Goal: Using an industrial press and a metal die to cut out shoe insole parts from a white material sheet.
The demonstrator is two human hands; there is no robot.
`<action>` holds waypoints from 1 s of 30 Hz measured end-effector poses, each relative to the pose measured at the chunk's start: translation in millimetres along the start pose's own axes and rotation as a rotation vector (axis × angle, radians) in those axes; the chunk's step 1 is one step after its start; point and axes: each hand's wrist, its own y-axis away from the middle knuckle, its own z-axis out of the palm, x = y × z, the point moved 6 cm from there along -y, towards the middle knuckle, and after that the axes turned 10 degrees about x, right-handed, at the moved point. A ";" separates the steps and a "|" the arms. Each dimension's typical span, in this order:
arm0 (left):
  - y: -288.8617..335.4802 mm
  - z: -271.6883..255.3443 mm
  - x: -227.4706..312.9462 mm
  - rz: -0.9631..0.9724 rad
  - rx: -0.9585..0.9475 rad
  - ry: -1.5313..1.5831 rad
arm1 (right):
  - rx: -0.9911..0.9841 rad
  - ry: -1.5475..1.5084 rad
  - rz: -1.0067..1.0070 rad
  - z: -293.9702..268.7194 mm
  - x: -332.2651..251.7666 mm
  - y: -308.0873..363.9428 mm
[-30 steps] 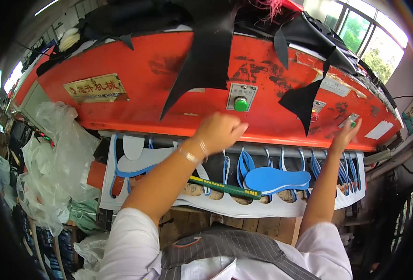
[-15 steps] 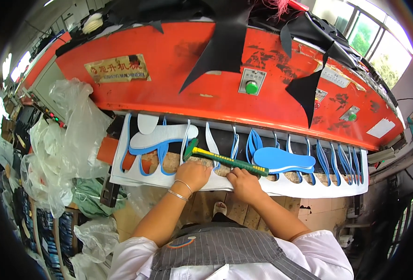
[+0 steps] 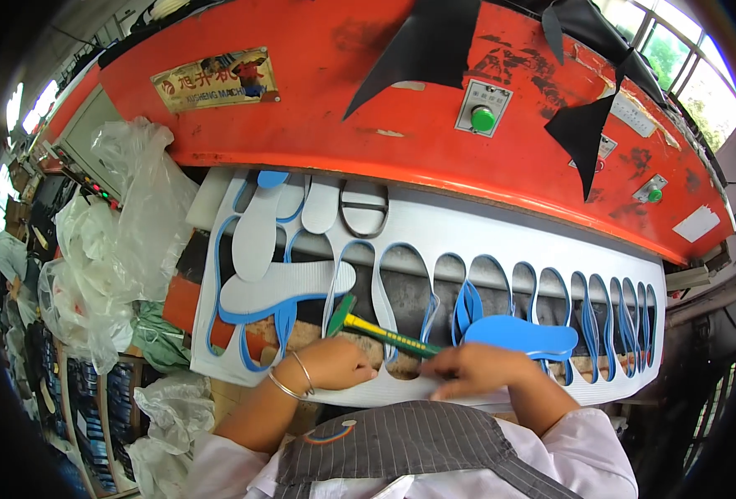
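A white-and-blue foam sheet [image 3: 518,230] with rows of sole-shaped holes lies before me, partly under the red machine. My left hand [image 3: 335,363], wearing two bangles, is closed on its near edge. A hammer [image 3: 385,334] with a green head and a green-and-yellow handle rests across the sheet. Slightly blurred, my right hand [image 3: 480,368] has its fingers bent over the handle's end, which it hides. White soles [image 3: 256,237] are on the left part of the sheet; a blue sole [image 3: 524,334] lies beyond my right hand. A sole-shaped metal cutting die [image 3: 365,218] stands near the machine.
The red machine's front [image 3: 318,125] spans the far side, with a green button [image 3: 482,119] and hanging black scraps [image 3: 584,137]. Clear plastic bags [image 3: 139,220] bulk at the left. A rack of dark stacked pieces [image 3: 93,424] stands lower left.
The sheet has come toward me from under the machine, showing more holes, soles and the die. Both hands are nearer my body. My right hand has shifted from the edge onto the hammer handle.
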 end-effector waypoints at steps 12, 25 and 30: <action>-53.4 -17.4 -42.5 0.264 0.727 -0.052 | 0.684 0.526 -0.505 -24.8 25.4 -113.0; -23.7 -27.6 -15.1 0.364 0.836 0.052 | 0.290 0.571 -0.237 -65.2 -24.4 -126.2; -22.9 -36.1 -18.1 0.355 0.881 0.113 | 0.269 1.029 -0.261 -97.5 -56.6 -199.8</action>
